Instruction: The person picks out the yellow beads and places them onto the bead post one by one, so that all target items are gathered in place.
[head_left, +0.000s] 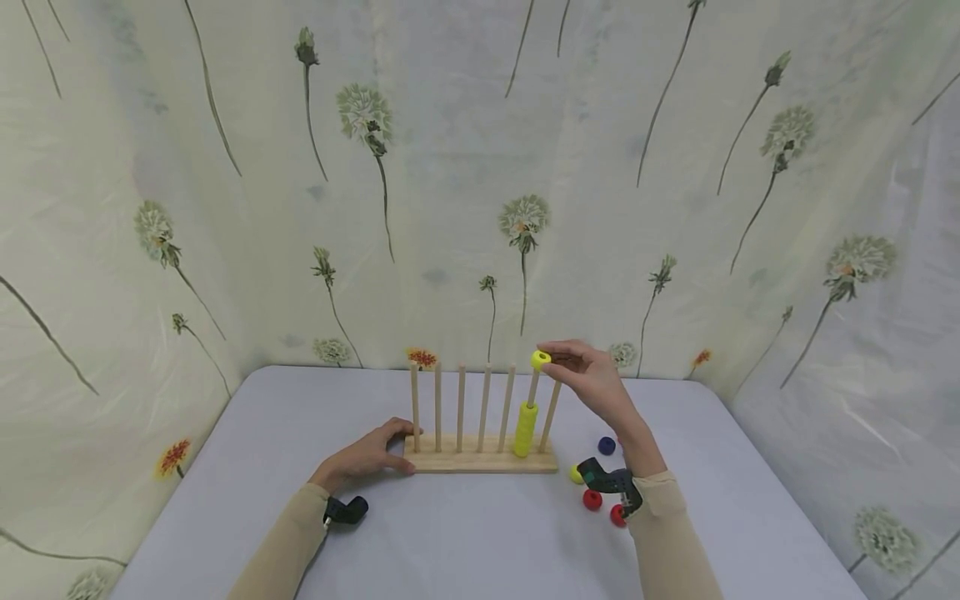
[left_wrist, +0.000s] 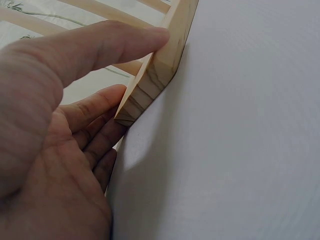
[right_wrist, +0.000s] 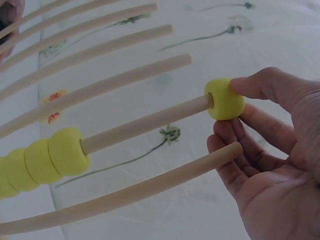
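A wooden bead rack (head_left: 480, 463) with several upright pegs stands on the table. My left hand (head_left: 367, 454) grips the left end of its base, thumb in front and fingers behind; the left wrist view shows the thumb on the base's edge (left_wrist: 172, 50). A stack of yellow beads (head_left: 525, 430) sits on the second peg from the right. At the top of that peg my right hand (head_left: 592, 383) pinches another yellow bead (right_wrist: 226, 100) between thumb and fingers. In the right wrist view the peg's tip meets the bead's hole. The other pegs hold no beads.
Right of the rack, loose beads lie on the white table (head_left: 480, 542): a dark blue bead (head_left: 607, 446), a yellow bead (head_left: 576, 473) and red beads (head_left: 592, 500), partly hidden by the right forearm. A flower-patterned curtain (head_left: 450, 208) hangs behind the table.
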